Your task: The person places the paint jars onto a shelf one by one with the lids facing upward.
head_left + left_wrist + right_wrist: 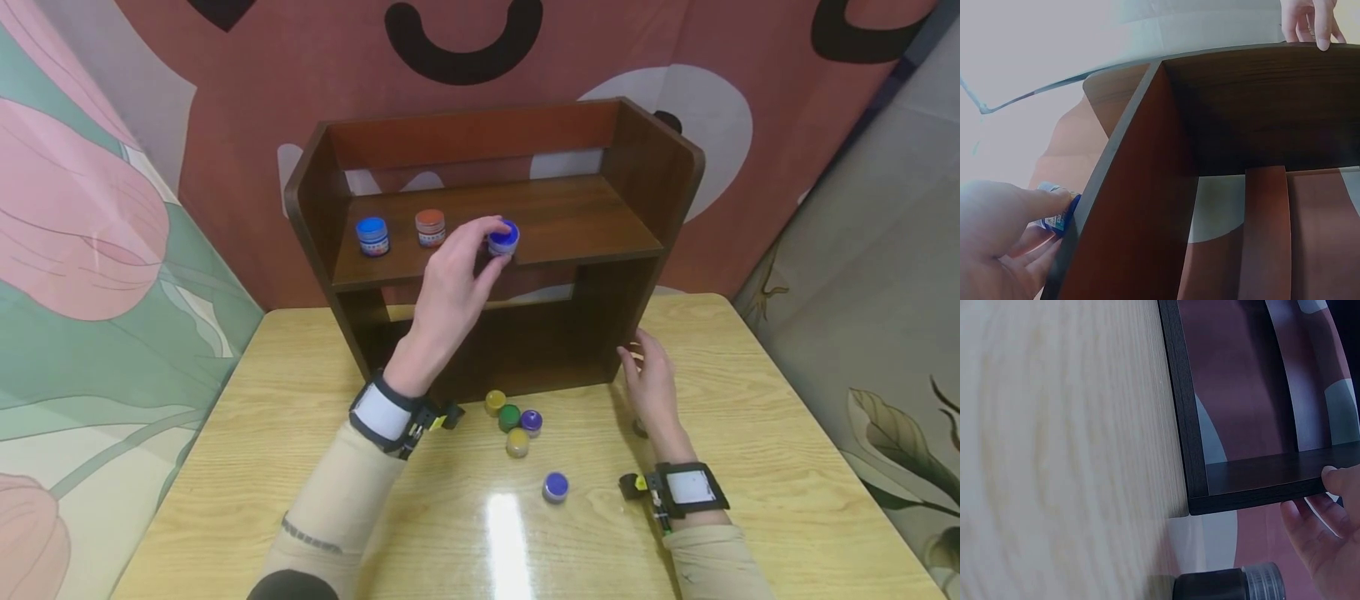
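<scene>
In the head view my left hand (453, 279) pinches a small paint jar with a blue lid (504, 239) between thumb and fingers, at the front edge of the upper board of a dark brown wooden shelf (480, 273). A bright blue jar (372, 237) and an orange-red jar (431, 228) stand on that board to the left. The left wrist view shows the pinched jar (1059, 209) close against the board's edge. My right hand (651, 379) holds the shelf's right side panel low down, thumb (1333, 479) on the front edge and fingers along the outer side.
Yellow (495, 403), green (509, 417) and purple (531, 422) jars cluster before the shelf with another yellowish jar (517, 442). A blue-purple jar (556, 487) sits nearer on the wooden table (240, 467). One dark jar (1210, 585) stands beside my right hand. Patterned cloth hangs behind.
</scene>
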Motion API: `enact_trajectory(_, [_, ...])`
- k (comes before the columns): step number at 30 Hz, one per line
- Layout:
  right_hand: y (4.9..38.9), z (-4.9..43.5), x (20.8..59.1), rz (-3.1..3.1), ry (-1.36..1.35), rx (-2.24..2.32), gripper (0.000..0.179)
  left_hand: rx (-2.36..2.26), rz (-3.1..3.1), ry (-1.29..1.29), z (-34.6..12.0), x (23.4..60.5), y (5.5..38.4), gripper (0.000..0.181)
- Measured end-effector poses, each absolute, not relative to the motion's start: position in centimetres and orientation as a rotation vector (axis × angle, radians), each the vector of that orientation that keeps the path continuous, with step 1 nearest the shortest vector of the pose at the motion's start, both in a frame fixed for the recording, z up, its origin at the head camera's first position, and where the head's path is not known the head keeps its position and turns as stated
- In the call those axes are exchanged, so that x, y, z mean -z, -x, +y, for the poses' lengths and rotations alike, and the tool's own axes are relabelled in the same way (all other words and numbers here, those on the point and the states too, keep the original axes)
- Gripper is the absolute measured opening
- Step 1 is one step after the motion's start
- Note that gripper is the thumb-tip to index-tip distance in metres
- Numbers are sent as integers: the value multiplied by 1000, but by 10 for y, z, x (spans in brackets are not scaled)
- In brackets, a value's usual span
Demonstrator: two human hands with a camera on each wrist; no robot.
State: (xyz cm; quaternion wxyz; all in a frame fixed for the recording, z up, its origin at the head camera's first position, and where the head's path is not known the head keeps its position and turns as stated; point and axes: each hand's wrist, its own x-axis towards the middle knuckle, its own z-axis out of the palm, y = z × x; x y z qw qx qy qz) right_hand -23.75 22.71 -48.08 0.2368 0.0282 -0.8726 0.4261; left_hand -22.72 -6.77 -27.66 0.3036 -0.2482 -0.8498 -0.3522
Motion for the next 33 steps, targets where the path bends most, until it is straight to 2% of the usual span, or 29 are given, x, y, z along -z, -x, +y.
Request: enact_trajectory(33, [236,225,479,-2396,-62,-1172,33,831,-2526,449,-60,255,247,29])
